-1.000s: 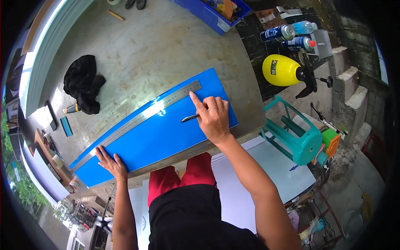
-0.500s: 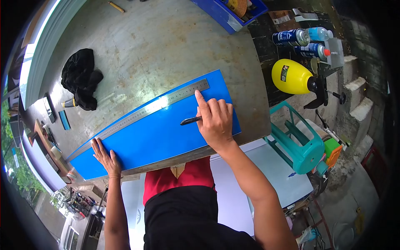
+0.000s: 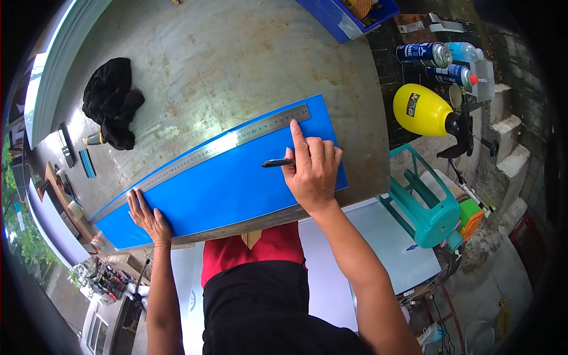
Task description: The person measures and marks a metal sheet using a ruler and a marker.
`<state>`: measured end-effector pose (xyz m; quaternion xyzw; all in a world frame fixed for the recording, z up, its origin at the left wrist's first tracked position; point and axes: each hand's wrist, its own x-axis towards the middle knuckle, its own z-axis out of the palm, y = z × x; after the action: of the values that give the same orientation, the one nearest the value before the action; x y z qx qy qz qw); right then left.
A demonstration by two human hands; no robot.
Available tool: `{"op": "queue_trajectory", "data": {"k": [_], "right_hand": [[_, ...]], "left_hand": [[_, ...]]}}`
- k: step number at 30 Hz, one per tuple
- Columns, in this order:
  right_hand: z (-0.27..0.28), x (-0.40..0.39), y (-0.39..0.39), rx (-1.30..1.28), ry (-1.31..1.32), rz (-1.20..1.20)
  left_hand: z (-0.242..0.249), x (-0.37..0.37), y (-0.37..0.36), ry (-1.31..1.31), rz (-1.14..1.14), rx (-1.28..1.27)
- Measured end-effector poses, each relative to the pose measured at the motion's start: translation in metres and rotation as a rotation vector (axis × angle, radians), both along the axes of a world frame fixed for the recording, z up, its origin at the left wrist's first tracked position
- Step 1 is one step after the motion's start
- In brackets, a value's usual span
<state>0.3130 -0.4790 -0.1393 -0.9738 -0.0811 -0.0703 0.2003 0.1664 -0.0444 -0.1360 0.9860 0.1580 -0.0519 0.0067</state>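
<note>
A long blue sheet lies along the near edge of the table, with a steel ruler on it close to its far edge. My left hand rests on the left part of the sheet, fingers extended and fingertips on the ruler. My right hand is over the right part, its index finger stretched out and touching the ruler near its right end. A black pen is held in my right hand between the thumb and the curled fingers, pointing left.
On the metal table lie a black cloth and a blue bin. Right of it are spray cans, a yellow sprayer and a green stool. White sheets lie below the table edge.
The view has shifted slightly, so the table things appear a little displaced. Both hands keep their places on the ruler and the sheet, and the pen is still held.
</note>
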Motion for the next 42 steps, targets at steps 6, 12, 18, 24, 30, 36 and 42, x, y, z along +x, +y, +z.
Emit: {"op": "queue_trajectory", "data": {"k": [6, 12, 18, 24, 30, 36, 42], "right_hand": [[-0.0008, -0.0002, -0.0004, -0.007, 0.003, 0.011], [-0.0005, -0.0002, -0.0016, 0.029, 0.015, 0.026], [0.0006, 0.0, -0.0009, 0.032, 0.016, 0.014], [-0.0005, 0.0, -0.0009, 0.022, 0.006, 0.014], [-0.0025, 0.0003, -0.0009, 0.029, -0.02, 0.016], [-0.0013, 0.0, -0.0014, 0.027, 0.004, 0.023], [-0.0029, -0.0003, -0.0017, 0.028, 0.003, 0.025]], "left_hand": [[0.0007, 0.0032, -0.005, -0.065, -0.012, -0.037], [-0.0008, 0.004, -0.0047, -0.097, -0.003, -0.066], [-0.0028, 0.0018, -0.0024, -0.079, -0.003, -0.042], [-0.0023, 0.0017, -0.0013, -0.075, -0.03, -0.027], [-0.0029, 0.0012, -0.001, -0.078, -0.034, -0.017], [-0.0011, 0.0023, -0.0033, -0.07, -0.032, -0.016], [-0.002, 0.0024, -0.0034, -0.086, -0.025, -0.026]]}}
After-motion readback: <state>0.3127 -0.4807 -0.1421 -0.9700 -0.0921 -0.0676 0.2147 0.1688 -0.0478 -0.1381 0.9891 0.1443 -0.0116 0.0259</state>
